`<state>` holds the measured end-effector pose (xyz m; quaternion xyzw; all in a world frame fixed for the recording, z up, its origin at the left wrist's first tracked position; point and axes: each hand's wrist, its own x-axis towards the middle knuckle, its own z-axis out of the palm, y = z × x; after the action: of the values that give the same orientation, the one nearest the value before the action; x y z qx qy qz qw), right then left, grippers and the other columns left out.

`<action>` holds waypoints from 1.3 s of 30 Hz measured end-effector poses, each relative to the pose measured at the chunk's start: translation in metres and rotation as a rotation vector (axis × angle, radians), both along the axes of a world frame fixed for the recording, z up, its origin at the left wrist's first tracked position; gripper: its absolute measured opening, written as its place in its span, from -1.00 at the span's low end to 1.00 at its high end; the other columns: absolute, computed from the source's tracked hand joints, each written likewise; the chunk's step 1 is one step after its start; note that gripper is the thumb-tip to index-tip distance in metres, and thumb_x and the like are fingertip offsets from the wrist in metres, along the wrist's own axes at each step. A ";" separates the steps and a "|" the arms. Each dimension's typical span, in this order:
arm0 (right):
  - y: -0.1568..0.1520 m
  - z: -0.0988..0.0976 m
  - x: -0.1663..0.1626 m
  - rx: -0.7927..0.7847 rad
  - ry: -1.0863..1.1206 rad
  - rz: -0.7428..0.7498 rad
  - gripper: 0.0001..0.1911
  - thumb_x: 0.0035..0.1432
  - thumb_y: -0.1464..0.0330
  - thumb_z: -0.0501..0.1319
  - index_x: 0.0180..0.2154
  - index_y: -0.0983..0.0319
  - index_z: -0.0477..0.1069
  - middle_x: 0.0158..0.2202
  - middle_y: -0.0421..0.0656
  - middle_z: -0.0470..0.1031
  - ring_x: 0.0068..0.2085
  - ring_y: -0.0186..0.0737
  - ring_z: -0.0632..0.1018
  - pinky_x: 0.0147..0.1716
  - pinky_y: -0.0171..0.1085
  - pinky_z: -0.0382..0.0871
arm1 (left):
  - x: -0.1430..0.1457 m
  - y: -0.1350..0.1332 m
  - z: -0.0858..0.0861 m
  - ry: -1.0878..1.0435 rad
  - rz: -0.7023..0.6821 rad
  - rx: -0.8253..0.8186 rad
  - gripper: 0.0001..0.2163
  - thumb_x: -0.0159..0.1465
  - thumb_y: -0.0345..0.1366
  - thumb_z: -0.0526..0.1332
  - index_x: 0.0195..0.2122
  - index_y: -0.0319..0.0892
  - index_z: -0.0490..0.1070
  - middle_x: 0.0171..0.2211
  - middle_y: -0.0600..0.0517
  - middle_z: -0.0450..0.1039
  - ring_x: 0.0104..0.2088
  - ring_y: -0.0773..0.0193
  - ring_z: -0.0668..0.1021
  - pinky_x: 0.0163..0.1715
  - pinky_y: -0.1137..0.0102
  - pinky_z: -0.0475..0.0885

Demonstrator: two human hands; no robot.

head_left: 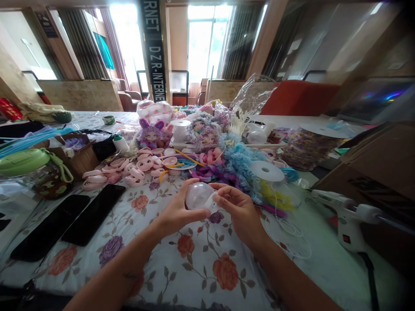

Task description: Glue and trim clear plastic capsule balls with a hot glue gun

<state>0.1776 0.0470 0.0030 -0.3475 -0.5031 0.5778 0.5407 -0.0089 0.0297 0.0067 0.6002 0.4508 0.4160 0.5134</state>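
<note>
My left hand [177, 212] cups a clear plastic ball [198, 194] from below and the left, thumb across its lower edge. My right hand [238, 206] meets the ball from the right, fingertips pinching a small pale piece at its side. Both hands hover just above the floral tablecloth [194, 263]. Beyond them lie several pink doll face pieces [136, 166] and a heap of blue, purple and yellow curly doll hair [240, 166].
Two black phones [94, 214] lie to the left. A white glue gun [348, 216] lies to the right, by a white thread spool [267, 170] and a brown cardboard box [382, 164]. Finished dolls [151, 134] and plastic bags stand at the back. A green-lidded container [24, 162] sits far left.
</note>
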 end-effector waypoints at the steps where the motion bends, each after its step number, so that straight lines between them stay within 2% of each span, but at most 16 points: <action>1: 0.000 0.000 0.000 -0.001 0.005 -0.003 -0.79 -0.03 0.25 0.47 -0.48 0.19 0.50 -0.07 -0.20 0.52 -0.14 -0.25 0.51 -0.22 -0.35 0.38 | 0.000 0.000 0.000 -0.006 0.003 0.011 -0.31 0.04 -0.11 0.44 0.17 0.06 0.16 -0.07 0.04 0.38 -0.15 0.19 0.47 -0.23 0.37 0.42; 9: -0.003 0.002 0.000 0.038 0.007 0.010 -0.80 0.03 0.25 0.44 -0.46 0.18 0.49 -0.08 -0.21 0.50 -0.18 -0.30 0.49 -0.28 -0.38 0.36 | -0.002 0.001 0.001 0.000 -0.015 0.113 -0.38 0.08 -0.08 0.42 0.14 0.07 0.22 0.01 0.04 0.35 -0.06 0.16 0.43 -0.13 0.34 0.37; 15: -0.005 0.005 -0.002 0.075 0.014 0.029 -0.81 0.08 0.25 0.40 -0.43 0.18 0.47 0.01 -0.16 0.50 -0.01 -0.18 0.49 -0.18 -0.34 0.37 | -0.001 0.000 0.001 -0.069 -0.045 0.115 -0.43 0.11 -0.09 0.40 0.12 0.11 0.24 0.02 0.07 0.32 -0.06 0.18 0.42 -0.14 0.37 0.37; 21: -0.004 0.006 -0.001 0.127 0.006 0.048 -0.83 0.11 0.26 0.38 -0.42 0.17 0.46 -0.01 -0.16 0.51 -0.02 -0.19 0.50 -0.22 -0.34 0.35 | 0.001 -0.003 0.001 -0.086 -0.039 0.114 -0.46 0.15 -0.08 0.36 0.14 0.09 0.24 0.07 0.04 0.30 -0.01 0.12 0.41 -0.09 0.32 0.39; 30: -0.005 0.005 -0.003 0.141 -0.025 0.037 -0.83 0.12 0.27 0.37 -0.41 0.18 0.45 -0.02 -0.17 0.50 -0.09 -0.24 0.49 -0.22 -0.32 0.35 | 0.004 -0.005 -0.002 0.000 0.057 0.169 -0.49 0.16 -0.12 0.30 0.13 0.01 0.25 0.05 0.00 0.34 -0.03 0.08 0.43 -0.09 0.28 0.37; 39: -0.005 0.004 -0.005 0.149 -0.059 0.026 -0.82 0.13 0.26 0.35 -0.42 0.18 0.43 -0.03 -0.15 0.50 -0.06 -0.17 0.49 -0.16 -0.24 0.39 | 0.007 -0.006 -0.001 0.140 0.156 0.304 -0.51 0.16 -0.17 0.23 0.14 -0.09 0.26 0.11 -0.07 0.33 0.11 -0.01 0.38 0.12 0.16 0.27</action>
<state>0.1725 0.0415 0.0072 -0.3167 -0.5650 0.5351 0.5423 -0.0023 0.0233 0.0056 0.6617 0.4625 0.4749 0.3502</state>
